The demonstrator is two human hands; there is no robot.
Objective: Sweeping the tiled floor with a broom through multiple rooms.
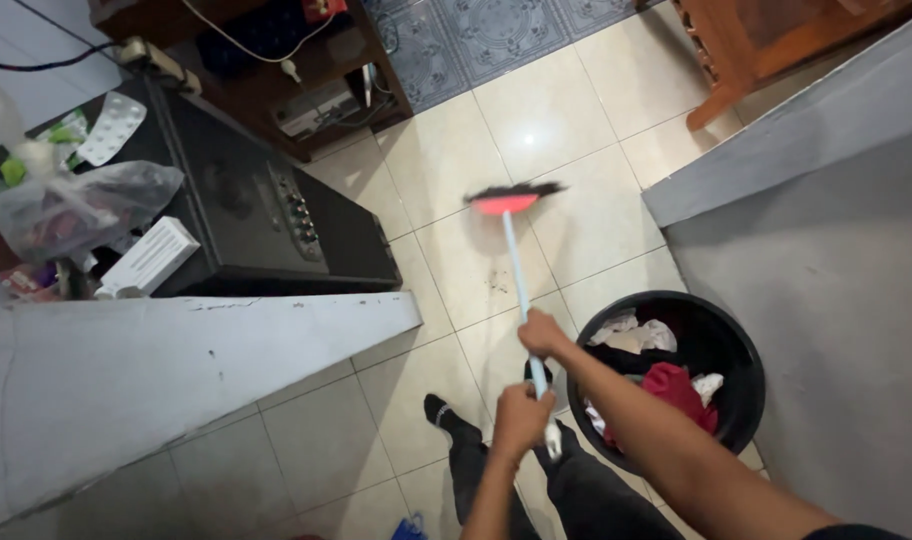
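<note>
A broom with a light blue handle [517, 275] and a red head with black bristles [511, 198] reaches out over the cream floor tiles. My right hand [542, 333] grips the handle higher along its length. My left hand [522, 418] grips it lower, near its end. The bristles sit blurred over the tiles. A small patch of dark dirt [496, 283] lies on the tile beside the handle. My legs in dark trousers and a black sock [439, 409] show below.
A black bucket [741, 345] with clothes in it stands right of my arms, against a grey wall [826, 230]. A tall black speaker [266, 215] lies behind a white ledge [176, 350] at left, with a plastic bag and clutter on top. A wooden cabinet [306, 70] and patterned mat lie beyond.
</note>
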